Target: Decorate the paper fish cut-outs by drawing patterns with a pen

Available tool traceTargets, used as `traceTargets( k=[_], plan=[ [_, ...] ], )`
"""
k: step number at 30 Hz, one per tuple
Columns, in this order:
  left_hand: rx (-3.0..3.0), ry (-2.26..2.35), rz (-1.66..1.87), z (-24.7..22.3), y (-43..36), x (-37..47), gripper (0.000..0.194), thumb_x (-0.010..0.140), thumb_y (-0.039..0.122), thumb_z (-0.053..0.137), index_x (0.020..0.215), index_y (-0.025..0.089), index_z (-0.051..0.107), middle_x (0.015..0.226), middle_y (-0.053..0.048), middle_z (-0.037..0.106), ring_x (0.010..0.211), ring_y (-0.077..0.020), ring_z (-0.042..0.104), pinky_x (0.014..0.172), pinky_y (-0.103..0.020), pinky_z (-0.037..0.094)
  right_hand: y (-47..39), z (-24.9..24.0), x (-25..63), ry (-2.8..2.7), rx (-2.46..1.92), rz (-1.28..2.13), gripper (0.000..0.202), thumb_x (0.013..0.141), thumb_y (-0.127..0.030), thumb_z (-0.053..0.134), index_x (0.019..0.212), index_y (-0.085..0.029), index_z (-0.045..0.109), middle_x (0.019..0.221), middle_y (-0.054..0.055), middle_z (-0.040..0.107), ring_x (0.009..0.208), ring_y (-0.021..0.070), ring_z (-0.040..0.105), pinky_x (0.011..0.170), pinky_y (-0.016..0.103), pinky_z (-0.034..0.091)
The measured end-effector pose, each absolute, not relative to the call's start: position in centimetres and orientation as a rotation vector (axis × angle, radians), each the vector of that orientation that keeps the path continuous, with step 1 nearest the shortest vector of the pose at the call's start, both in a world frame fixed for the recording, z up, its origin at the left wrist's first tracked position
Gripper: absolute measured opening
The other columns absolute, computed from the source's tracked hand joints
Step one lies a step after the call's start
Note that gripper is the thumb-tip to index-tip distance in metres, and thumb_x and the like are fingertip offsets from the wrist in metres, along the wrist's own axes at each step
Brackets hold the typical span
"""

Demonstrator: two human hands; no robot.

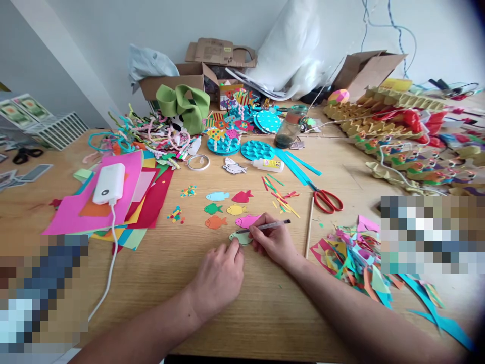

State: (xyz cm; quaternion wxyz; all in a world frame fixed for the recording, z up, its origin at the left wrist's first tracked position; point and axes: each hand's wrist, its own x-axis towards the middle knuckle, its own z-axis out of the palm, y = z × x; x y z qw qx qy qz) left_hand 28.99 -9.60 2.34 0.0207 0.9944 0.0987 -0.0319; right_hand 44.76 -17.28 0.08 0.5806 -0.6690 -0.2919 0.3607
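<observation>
My right hand [272, 237] is closed around a slim pen [278, 224], its tip over a pale green paper fish [243, 238]. The fingers of my left hand [222, 270] are bent together and press the head end of that fish to the table. Just above it lie a pink paper fish [245, 221] and an orange one [215, 222]. Farther up are a yellow fish [237, 210], a green fish [213, 209], a light blue fish [217, 196] and a red fish [242, 196]. Drawn lines mark several of them.
Red-handled scissors [328, 200] and a wooden stick [309, 227] lie right of my hands, by a heap of paper scraps [356, 258]. A glue bottle [268, 165] lies beyond the fish. At left, a white power bank [109, 183] with a cable rests on coloured paper [68, 215].
</observation>
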Motion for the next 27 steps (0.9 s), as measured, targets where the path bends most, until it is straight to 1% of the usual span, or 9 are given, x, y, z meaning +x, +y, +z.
traceTargets(
  k=[4, 9, 15, 27],
  plan=[
    [3.083, 0.311, -0.095, 2.29, -9.57, 28.99, 0.039, 0.089, 0.013, 0.045, 0.125, 0.009, 0.058, 0.130, -0.016, 0.058, 0.097, -0.0247, 0.064, 0.076, -0.037, 0.056, -17.22, 0.04, 44.75, -0.679, -1.557, 0.835, 0.036, 0.077, -0.052, 0.066, 0.074, -0.019, 0.050, 0.053, -0.003, 0.058, 0.036, 0.0077, 0.048, 0.033, 0.017, 0.038],
    [3.078, 0.292, -0.079, 2.03, -9.53, 28.87, 0.039, 0.089, 0.013, 0.045, 0.125, 0.009, 0.058, 0.130, -0.016, 0.058, 0.099, -0.0255, 0.063, 0.076, -0.038, 0.056, -17.21, -0.18, 44.78, -0.686, -1.559, 0.838, 0.036, 0.077, -0.052, 0.065, 0.075, -0.020, 0.050, 0.052, -0.003, 0.057, 0.036, 0.0077, 0.047, 0.033, 0.018, 0.037],
    [3.080, 0.280, -0.099, 2.15, -9.52, 28.89, 0.039, 0.089, 0.012, 0.044, 0.125, 0.009, 0.058, 0.130, -0.015, 0.059, 0.094, -0.0255, 0.066, 0.072, -0.039, 0.058, -17.25, -0.01, 44.71, -0.682, -1.571, 0.854, 0.034, 0.078, -0.050, 0.065, 0.076, -0.019, 0.050, 0.051, -0.004, 0.057, 0.036, 0.0078, 0.047, 0.033, 0.018, 0.038],
    [3.078, 0.298, -0.108, 2.19, -9.51, 28.98, 0.038, 0.089, 0.012, 0.043, 0.123, 0.010, 0.059, 0.131, -0.016, 0.058, 0.092, -0.0252, 0.067, 0.071, -0.038, 0.059, -17.19, 0.01, 44.71, -0.693, -1.579, 0.854, 0.033, 0.078, -0.049, 0.065, 0.074, -0.020, 0.050, 0.050, -0.005, 0.055, 0.036, 0.0078, 0.047, 0.034, 0.018, 0.038]
  ],
)
